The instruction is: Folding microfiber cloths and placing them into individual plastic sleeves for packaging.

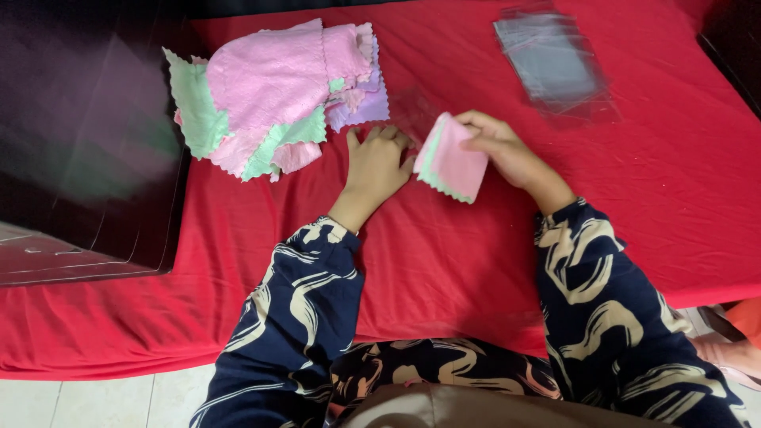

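Surface: red cloth (634, 198) covers the table and hangs over the near edge; pale floor tiles (95, 400) show at 7 o'clock.
Left hand (379, 162): lies palm down on the red cloth near centre, fingers together and pointing to 12 o'clock, holding nothing; fingertips just beside the folded cloths, and whether they touch the clear bag cannot be told.
Right hand (499, 147): pinches the folded cloths at their upper edge, thumb and fingers closed narrow on them.
Folded cloths (453, 162): small pink square with a green layer showing along its zigzag lower edge; tilted, held between the two hands just above the table.
Clear bag (412, 111): thin see-through plastic at 12 o'clock of the left hand, just beside the folded cloths; edges hard to trace.
Cloth pile (277, 95): loose heap of pink, green and lilac cloths with zigzag edges, at 10 o'clock, well apart from the right hand.
Bag stack (551, 63): flat clear plastic bags at 1 o'clock, well apart from both hands.
Dark box (87, 150): at 9 o'clock, blurred.
Sleeves (301, 301): dark blue with cream swirls.
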